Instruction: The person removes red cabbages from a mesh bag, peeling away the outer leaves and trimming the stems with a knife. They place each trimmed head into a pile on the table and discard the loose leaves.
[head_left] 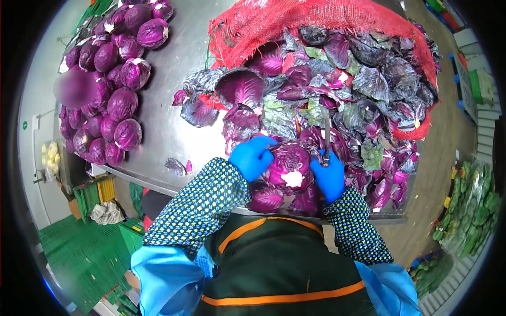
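A red cabbage [286, 167] with a pale cut stem sits in front of me at the table's near edge, between my two blue-gloved hands. Against its left side, my left hand [253, 158] is closed with curled fingers, gripping the cabbage at its edge. My right hand [329, 178] is wrapped round the handle of a knife [327, 131], whose blade points up and away from me. That hand also touches the cabbage's right side. Loose purple and dark outer leaves [274, 118] lie all around and beyond the cabbage.
A pile of trimmed red cabbages [122, 104] covers the left of the metal table [176, 47]. A red mesh sack [311, 16] lies open at the back over more leaves. Green crates [74, 258] stand lower left; bagged green vegetables [469, 205] are at the right.
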Motion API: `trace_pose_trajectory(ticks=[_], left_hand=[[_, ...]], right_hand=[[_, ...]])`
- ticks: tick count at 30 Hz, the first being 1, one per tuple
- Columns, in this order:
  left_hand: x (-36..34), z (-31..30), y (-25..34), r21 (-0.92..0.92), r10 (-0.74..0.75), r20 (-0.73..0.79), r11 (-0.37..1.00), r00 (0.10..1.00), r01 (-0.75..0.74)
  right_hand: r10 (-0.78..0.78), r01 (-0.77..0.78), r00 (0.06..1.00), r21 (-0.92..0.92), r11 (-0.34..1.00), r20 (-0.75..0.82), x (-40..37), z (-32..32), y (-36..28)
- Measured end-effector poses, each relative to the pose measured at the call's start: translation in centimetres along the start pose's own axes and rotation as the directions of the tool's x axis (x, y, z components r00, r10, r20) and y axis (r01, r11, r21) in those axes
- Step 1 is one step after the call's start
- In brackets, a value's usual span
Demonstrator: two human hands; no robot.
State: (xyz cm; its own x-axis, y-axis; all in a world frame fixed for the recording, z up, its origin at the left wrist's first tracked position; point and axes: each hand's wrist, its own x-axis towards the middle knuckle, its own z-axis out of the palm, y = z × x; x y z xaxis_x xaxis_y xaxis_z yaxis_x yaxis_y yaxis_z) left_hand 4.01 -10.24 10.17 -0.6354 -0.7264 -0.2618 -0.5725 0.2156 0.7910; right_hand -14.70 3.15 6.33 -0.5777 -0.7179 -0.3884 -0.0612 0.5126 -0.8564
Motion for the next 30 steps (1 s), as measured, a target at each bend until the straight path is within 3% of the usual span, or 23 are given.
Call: trace_pose_trajectory(ticks=[1,2,4,6,7,8,9,10,11,12,13,14,16,18,20,22,23,24,25,27,28,30], left_hand=[[0.7,1.7,-2.5,-0.198,-0.023,-0.105,0.98,0.994,0.002],[1.3,2.0,-3.5,-0.198,-0.018,-0.11,0.98,0.994,-0.004],[2.6,1.8,-5.0,-0.517,-0.266,-0.106,0.838,0.958,0.176],[3.1,0.6,-7.2,-0.514,-0.498,-0.106,0.769,0.86,0.382],[2.1,-0.1,-7.3,-0.457,-0.526,-0.128,0.784,0.841,0.42],[0.8,0.5,-8.4,-0.237,-0.252,-0.427,0.958,0.869,0.162],[-0.3,0.5,-5.5,0.239,0.164,-0.662,0.971,0.731,-0.002],[-1.6,-1.6,1.5,0.234,0.122,-0.576,0.972,0.808,0.021],[-2.3,-0.7,2.7,0.221,0.22,-0.543,0.968,0.811,-0.115],[-3.2,-0.5,4.6,0.086,0.156,-0.301,0.987,0.941,-0.136],[-4.0,1.2,5.9,0.227,0.13,-0.279,0.972,0.952,-0.066],[-4.3,2.6,6.2,0.278,-0.025,-0.23,0.956,0.973,0.09],[-4.6,3.7,4.2,0.246,-0.046,-0.273,0.962,0.961,0.116],[-4.8,3.5,1.9,0.143,0.02,-0.25,0.99,0.968,0.016],[-4.9,3.3,1.7,0.105,0.02,-0.224,0.994,0.974,0.003],[-5.8,3.3,2.1,0.201,0.162,-0.154,0.971,0.975,-0.13],[-6.3,3.1,2.5,0.232,0.158,-0.117,0.964,0.98,-0.128],[-6.8,3.3,2.4,0.228,0.161,-0.116,0.965,0.98,-0.132],[-7.2,3.9,2.1,0.069,0.14,-0.239,0.99,0.961,-0.127],[-7.8,4.9,1.6,-0.201,-0.016,-0.448,0.976,0.894,-0.083],[-7.7,4.6,2.0,-0.188,-0.087,-0.407,0.982,0.909,0.009],[-7.4,4.9,1.3,-0.194,-0.032,-0.388,0.98,0.921,-0.048]], right_hand=[[0.02,-0.02,1.0,0.012,1.0,-0.022,0.0,-0.1,0.0],[0.013,-0.013,1.0,0.012,1.0,-0.024,0.2,0.0,-0.1],[0.085,-0.084,0.995,0.017,0.996,-0.058,0.5,0.3,-0.3],[0.172,-0.17,0.984,0.071,0.983,-0.035,-0.1,-0.1,-1.0],[0.251,-0.248,0.968,0.128,0.96,-0.009,0.3,-0.2,-1.4],[0.248,-0.244,0.969,0.133,0.961,-0.012,0.3,-0.1,-1.3],[0.215,-0.213,0.977,0.194,0.958,0.01,-0.1,0.1,-0.8],[0.189,-0.191,0.981,0.247,0.95,0.032,-0.8,0.2,-0.2],[0.177,-0.181,0.983,0.257,0.949,0.038,-1.2,0.4,-0.7],[0.183,-0.189,0.982,0.243,0.951,0.048,-1.6,0.4,-0.8],[0.114,-0.134,0.989,0.233,0.963,0.096,-1.7,0.6,-0.9],[0.042,-0.075,0.989,0.231,0.97,0.143,-1.8,0.8,-1.2],[-0.269,0.279,0.949,-0.044,0.959,0.165,-1.8,1.2,-2.6],[-0.242,0.275,0.952,-0.177,0.945,0.187,-1.0,1.9,-2.8],[-0.011,0.062,0.989,-0.335,0.94,0.15,2.0,2.6,-4.9],[-0.026,0.133,0.973,-0.466,0.875,0.228,5.4,2.5,-4.0],[-0.039,0.14,0.974,-0.459,0.877,0.223,5.8,2.3,-4.1],[-0.191,0.259,0.961,-0.402,0.878,0.203,5.6,1.8,-3.9],[-0.339,0.382,0.924,-0.354,0.854,0.179,5.6,1.2,-3.7],[-0.412,0.473,0.876,-0.282,0.835,0.25,4.0,-1.3,-6.0],[-0.488,0.552,0.819,-0.184,0.813,0.302,2.9,-2.5,-7.4],[-0.224,0.372,0.794,-0.161,0.914,0.566,0.8,-5.1,-8.1]])
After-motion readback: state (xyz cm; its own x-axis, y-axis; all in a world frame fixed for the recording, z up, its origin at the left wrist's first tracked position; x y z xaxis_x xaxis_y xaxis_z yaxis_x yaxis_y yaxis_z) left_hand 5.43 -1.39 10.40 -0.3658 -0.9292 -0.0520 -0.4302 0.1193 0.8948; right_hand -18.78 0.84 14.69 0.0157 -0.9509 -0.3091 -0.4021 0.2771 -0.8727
